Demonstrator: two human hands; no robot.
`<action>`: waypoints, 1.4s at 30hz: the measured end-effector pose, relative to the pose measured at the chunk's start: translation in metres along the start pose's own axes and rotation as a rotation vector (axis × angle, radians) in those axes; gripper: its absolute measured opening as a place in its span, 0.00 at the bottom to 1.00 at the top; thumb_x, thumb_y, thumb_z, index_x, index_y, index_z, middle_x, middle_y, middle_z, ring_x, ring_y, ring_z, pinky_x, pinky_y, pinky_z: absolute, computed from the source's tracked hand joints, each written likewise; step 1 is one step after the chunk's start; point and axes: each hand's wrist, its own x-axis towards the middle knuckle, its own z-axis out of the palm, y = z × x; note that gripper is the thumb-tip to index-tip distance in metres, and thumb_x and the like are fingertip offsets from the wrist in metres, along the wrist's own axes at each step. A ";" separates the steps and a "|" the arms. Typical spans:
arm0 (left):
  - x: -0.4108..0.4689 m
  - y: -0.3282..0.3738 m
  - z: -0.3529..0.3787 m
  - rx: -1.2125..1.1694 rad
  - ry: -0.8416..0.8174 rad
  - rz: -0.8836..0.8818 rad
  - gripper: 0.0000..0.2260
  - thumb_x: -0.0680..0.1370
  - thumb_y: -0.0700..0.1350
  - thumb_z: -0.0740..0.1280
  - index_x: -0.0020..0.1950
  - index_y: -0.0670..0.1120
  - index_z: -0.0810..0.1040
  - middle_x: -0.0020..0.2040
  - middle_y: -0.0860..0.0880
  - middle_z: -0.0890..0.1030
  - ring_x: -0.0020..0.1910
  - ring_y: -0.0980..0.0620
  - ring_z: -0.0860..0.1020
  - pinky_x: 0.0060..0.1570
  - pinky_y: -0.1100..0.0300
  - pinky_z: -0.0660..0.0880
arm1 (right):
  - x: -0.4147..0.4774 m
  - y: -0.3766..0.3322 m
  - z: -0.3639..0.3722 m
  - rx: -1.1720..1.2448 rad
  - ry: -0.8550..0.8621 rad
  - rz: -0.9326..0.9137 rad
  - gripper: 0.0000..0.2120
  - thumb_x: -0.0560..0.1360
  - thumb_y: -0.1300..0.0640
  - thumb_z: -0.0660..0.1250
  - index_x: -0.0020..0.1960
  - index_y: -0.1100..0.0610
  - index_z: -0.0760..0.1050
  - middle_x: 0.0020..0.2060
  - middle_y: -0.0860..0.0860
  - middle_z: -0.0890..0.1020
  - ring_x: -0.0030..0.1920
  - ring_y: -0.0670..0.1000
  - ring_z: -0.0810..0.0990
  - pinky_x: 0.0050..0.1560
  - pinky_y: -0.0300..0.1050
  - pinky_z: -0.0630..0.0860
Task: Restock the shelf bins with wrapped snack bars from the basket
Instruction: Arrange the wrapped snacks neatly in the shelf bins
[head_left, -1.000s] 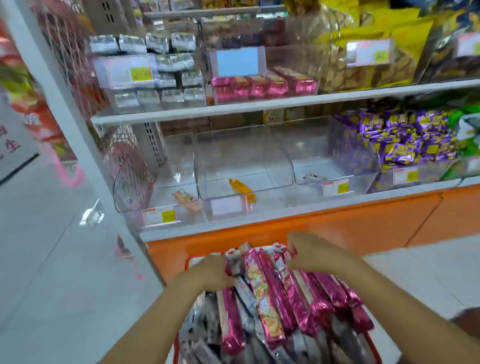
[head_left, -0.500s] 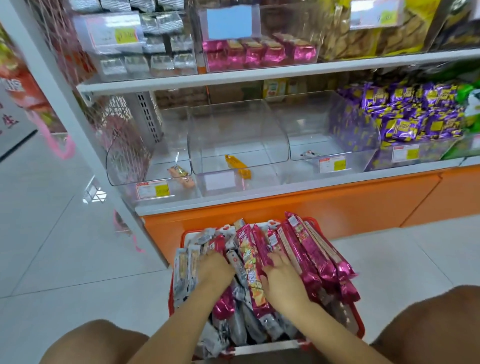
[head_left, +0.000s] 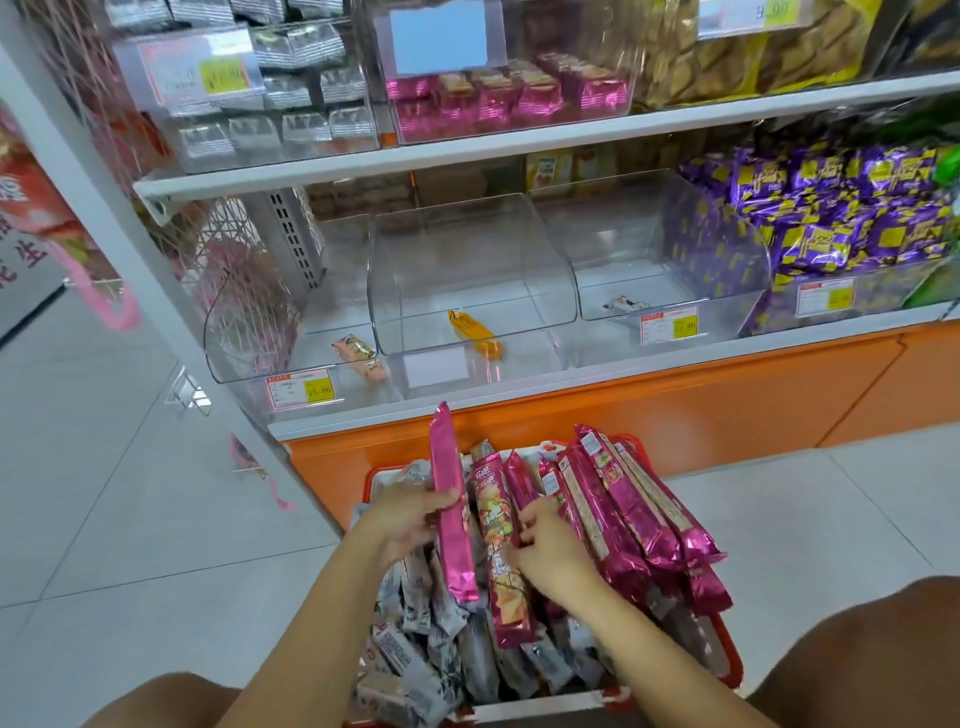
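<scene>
A red basket (head_left: 727, 660) on the floor holds several long magenta snack bars (head_left: 623, 509) on top of silver-wrapped ones (head_left: 415, 654). My left hand (head_left: 405, 519) grips one magenta bar (head_left: 452, 509) and holds it raised, its far end pointing toward the shelf. My right hand (head_left: 550, 551) curls its fingers round another magenta bar (head_left: 501, 551) lying in the basket. Three clear bins sit on the lower shelf: the left bin (head_left: 249, 332), the middle bin (head_left: 467, 270) and the right bin (head_left: 649, 260), each with one small wrapped item inside.
A purple-wrapped snack bin (head_left: 831, 223) fills the lower shelf's right end. The upper shelf (head_left: 519, 140) carries silver packs, pink packs and yellow bags. An orange base panel (head_left: 675, 395) runs under the shelf. My knees show at both bottom corners. Tiled floor lies left.
My left hand has lifted one magenta bar up out of the pile. My right hand shifted slightly right onto another bar. The view moved closer and lower toward the basket.
</scene>
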 end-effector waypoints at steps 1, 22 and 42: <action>-0.003 0.003 -0.001 -0.123 -0.075 0.017 0.17 0.73 0.37 0.67 0.62 0.36 0.73 0.47 0.42 0.81 0.48 0.46 0.80 0.49 0.52 0.79 | 0.004 0.001 -0.005 0.106 -0.010 0.046 0.19 0.75 0.58 0.70 0.62 0.56 0.66 0.46 0.49 0.77 0.43 0.46 0.77 0.35 0.34 0.70; -0.014 0.003 0.013 -0.535 -0.139 0.031 0.18 0.82 0.46 0.53 0.69 0.41 0.69 0.61 0.38 0.77 0.58 0.40 0.77 0.60 0.43 0.71 | 0.003 -0.017 -0.035 0.585 -0.090 -0.068 0.18 0.76 0.61 0.69 0.64 0.50 0.70 0.54 0.45 0.78 0.46 0.35 0.78 0.41 0.31 0.73; -0.060 0.018 0.073 -0.431 -0.386 0.313 0.15 0.76 0.36 0.63 0.62 0.41 0.74 0.47 0.43 0.84 0.44 0.50 0.82 0.43 0.55 0.81 | -0.046 -0.045 -0.095 -0.145 0.038 -0.251 0.51 0.67 0.36 0.72 0.79 0.46 0.47 0.75 0.48 0.61 0.74 0.49 0.59 0.73 0.50 0.61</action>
